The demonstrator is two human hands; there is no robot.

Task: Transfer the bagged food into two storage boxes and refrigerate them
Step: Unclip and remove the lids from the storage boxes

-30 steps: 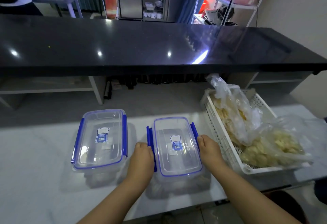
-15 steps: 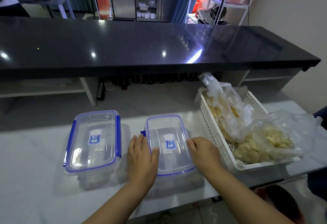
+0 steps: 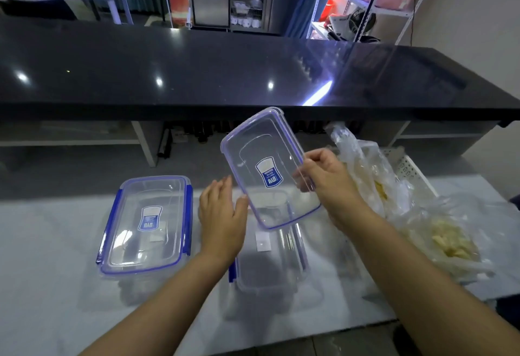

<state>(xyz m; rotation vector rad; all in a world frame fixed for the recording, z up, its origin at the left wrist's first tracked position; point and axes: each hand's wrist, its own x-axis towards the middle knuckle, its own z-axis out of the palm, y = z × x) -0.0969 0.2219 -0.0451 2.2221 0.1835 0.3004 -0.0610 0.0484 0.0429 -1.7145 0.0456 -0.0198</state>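
Observation:
Two clear storage boxes with blue clips stand on the white marble counter. The left box (image 3: pixel 146 223) is closed with its lid on. The right box (image 3: pixel 270 262) is uncovered; its clear lid (image 3: pixel 267 170) is lifted and tilted above it. My right hand (image 3: pixel 326 184) pinches the lid's right edge. My left hand (image 3: pixel 222 215) hovers at the lid's lower left edge, fingers spread, its thumb touching the rim. Two clear bags of pale yellow food (image 3: pixel 447 240) lie in a white basket (image 3: pixel 410 170) at the right.
A black glossy bar top (image 3: pixel 253 74) overhangs the back of the counter, with low shelves beneath it. Behind it are a metal rack, a steel cabinet with dishes, and a person at the far left. The counter's front edge is close to me.
The lid has come off the right box and risen, tilted, in my right hand. My left hand moved from the box's left clip up to the lid's edge.

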